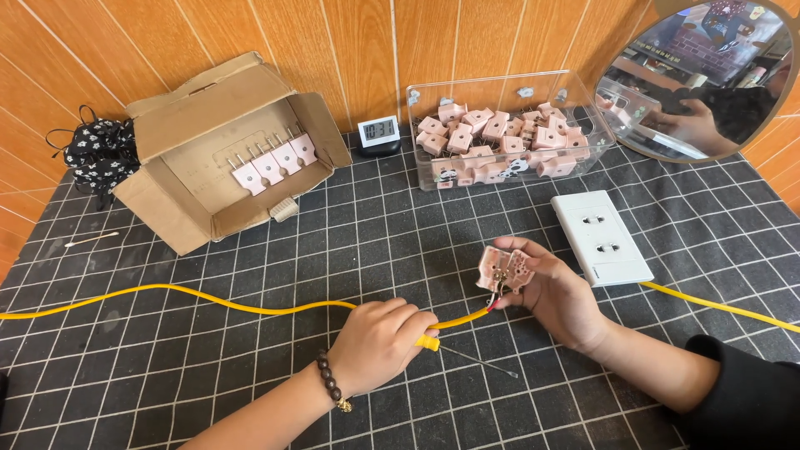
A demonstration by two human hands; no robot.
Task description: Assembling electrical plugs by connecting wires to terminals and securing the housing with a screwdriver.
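My left hand (377,342) is clamped on a yellow-handled screwdriver (429,342); my right hand (557,293) grips the opened pink plastic plug (503,271). Light, brittle-looking; limp yellow cable (208,297) trails left.

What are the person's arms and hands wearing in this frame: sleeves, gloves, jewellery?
Both hands are bare, with no gloves or rings showing. The left hand has a bare forearm with no sleeve in view, and a bracelet of dark brown round beads at the wrist. The right hand comes out of a black long sleeve pushed partway up the forearm.
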